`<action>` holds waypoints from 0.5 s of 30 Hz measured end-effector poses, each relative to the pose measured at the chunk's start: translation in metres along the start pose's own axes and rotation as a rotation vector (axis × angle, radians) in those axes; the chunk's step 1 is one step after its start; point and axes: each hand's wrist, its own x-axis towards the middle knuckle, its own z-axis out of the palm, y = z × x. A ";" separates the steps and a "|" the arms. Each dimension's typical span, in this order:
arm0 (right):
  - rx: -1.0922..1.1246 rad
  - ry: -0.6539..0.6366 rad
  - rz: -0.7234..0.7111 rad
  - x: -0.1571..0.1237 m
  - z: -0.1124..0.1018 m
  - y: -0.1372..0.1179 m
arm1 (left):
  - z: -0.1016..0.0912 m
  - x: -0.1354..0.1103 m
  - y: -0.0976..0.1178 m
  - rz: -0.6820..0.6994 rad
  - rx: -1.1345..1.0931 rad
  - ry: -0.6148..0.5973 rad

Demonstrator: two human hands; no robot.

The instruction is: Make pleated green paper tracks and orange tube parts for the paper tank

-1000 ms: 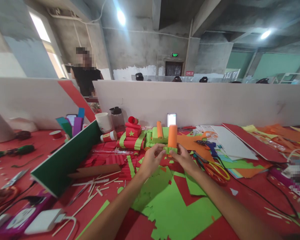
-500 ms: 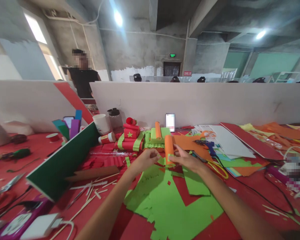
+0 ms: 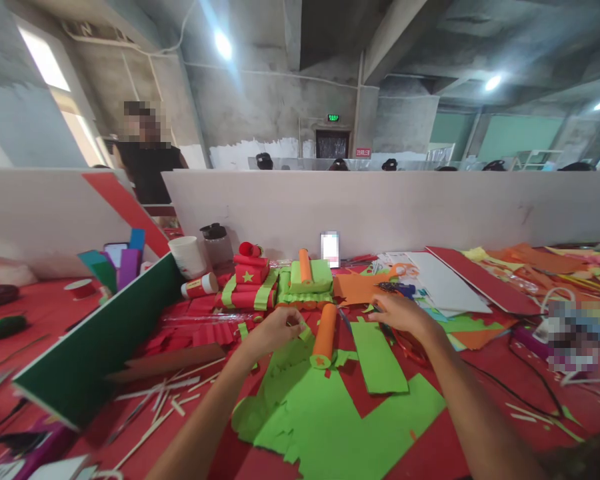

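Note:
An orange paper roll (image 3: 324, 335) with a red star on its near end lies on the red table, on green paper scraps (image 3: 330, 413), between my hands. My left hand (image 3: 273, 330) is closed in a pinch on a small green paper piece (image 3: 304, 328) just left of the roll. My right hand (image 3: 403, 313) is palm down to the right of the roll, fingers loosely stretched and holding nothing. It hovers over red-handled scissors (image 3: 409, 347), just in front of a blue glue gun (image 3: 394, 288).
Red and green paper models (image 3: 253, 283) and a green block with an orange roll (image 3: 307, 273) stand behind my hands. A green board (image 3: 105, 333) leans at the left, with cups, a bottle and a phone (image 3: 330, 248) by the white partition. A person stands beyond it.
My right hand let go of the orange roll, which now lies on the table, and moved right toward the glue gun. My left hand dropped lower, still pinched. The view shifted right.

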 end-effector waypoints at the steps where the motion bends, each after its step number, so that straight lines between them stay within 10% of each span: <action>1: -0.053 -0.041 0.049 -0.002 -0.006 0.011 | 0.001 0.000 -0.001 -0.003 -0.001 0.007; 6: 0.036 -0.330 0.296 -0.013 -0.017 0.043 | 0.002 0.002 -0.003 0.015 0.004 0.024; 15: -0.060 -0.358 0.424 -0.023 -0.019 0.030 | 0.001 0.001 -0.003 0.024 -0.029 -0.025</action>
